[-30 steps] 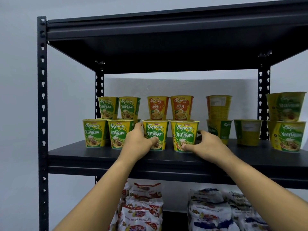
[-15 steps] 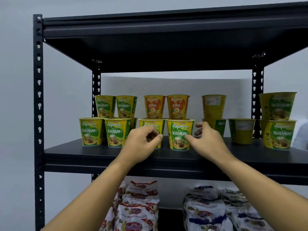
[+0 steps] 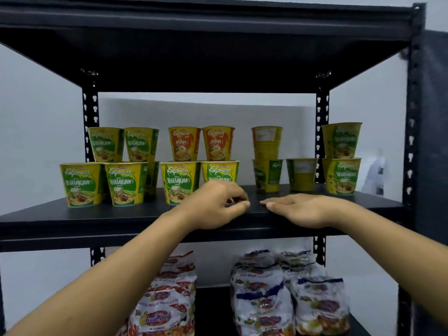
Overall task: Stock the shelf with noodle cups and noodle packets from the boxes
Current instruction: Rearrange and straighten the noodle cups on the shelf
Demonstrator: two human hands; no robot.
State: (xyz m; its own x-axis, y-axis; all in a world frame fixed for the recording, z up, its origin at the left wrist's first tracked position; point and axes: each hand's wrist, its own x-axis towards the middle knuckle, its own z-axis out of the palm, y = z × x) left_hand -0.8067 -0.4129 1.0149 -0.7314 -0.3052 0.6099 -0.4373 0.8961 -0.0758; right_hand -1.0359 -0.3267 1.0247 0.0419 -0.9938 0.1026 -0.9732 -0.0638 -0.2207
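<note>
Hovering before the middle shelf (image 3: pixel 72 221), our left grip (image 3: pixel 213 204) is curled together on nothing, in front of a near noodle cup (image 3: pixel 219 172); our right grip (image 3: pixel 303 208) lies flat and spread, with noodle packets (image 3: pixel 261 294) below.

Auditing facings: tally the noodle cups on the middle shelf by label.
Green Vegetarian paper noodle cups, label forward: 8
Orange Ayam paper noodle cups: 2
Turned-away yellow noodle cups: 3
Part-hidden back-row noodle cup: 1
Total: 14 visible
</note>
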